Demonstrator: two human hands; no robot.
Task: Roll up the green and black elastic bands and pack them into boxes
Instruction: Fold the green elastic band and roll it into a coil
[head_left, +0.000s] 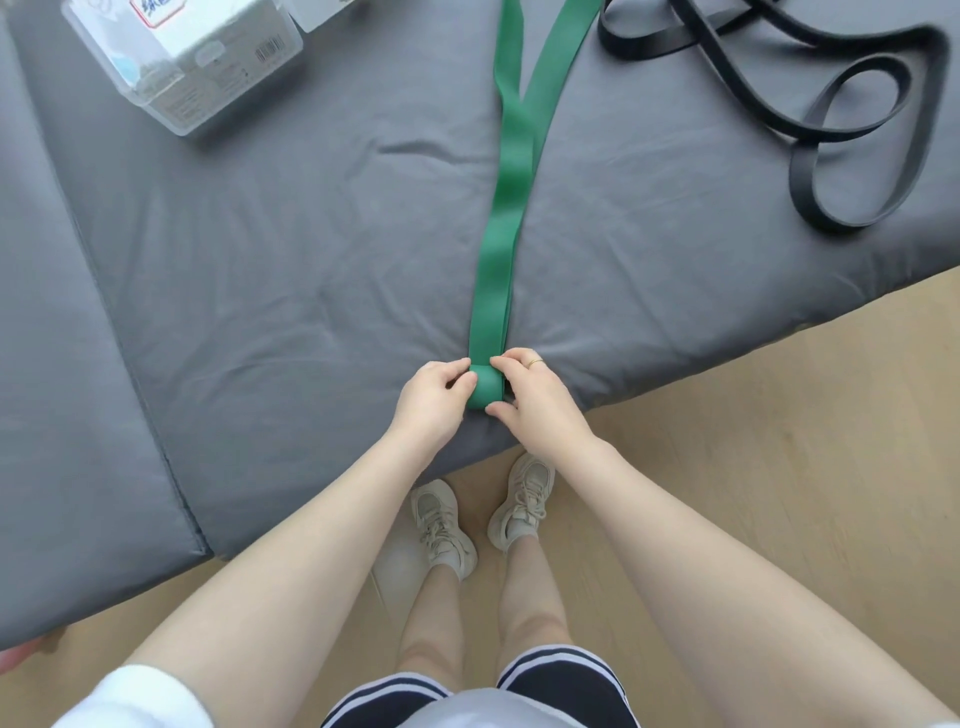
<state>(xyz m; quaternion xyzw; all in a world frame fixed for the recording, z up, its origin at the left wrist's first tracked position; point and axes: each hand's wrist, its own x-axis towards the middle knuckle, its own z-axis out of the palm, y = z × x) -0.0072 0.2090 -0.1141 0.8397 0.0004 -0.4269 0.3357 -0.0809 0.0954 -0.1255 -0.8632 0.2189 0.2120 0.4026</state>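
Hands at work on the first roll: a person standing at the near edge of a grey padded mat (260, 260) pinches the started coil of a wide, flat green elastic band (506, 208), low of centre in the frame. The left hand (434, 397) curls its fingers and thumb around the left end of the small green roll, while the right hand (535, 400), a thin ring on one finger, grips the right end, thumb beneath and fingers over the top. From the roll the band runs flat and doubled toward the top edge of the frame, splitting into two strands near the top.

Only a few turns appear wound, so the task looks to be at an early stage. The next move likely calls for turning the coil away along the band, both hands keeping its edges aligned and the tension even so it does not spring open.

A narrow black elastic band (852, 104) lies in loose loops at upper right, untouched. A clear plastic box (182, 57) sits at upper left; it carries a barcode and a red-bordered label with blue writing, cut off and unreadable.
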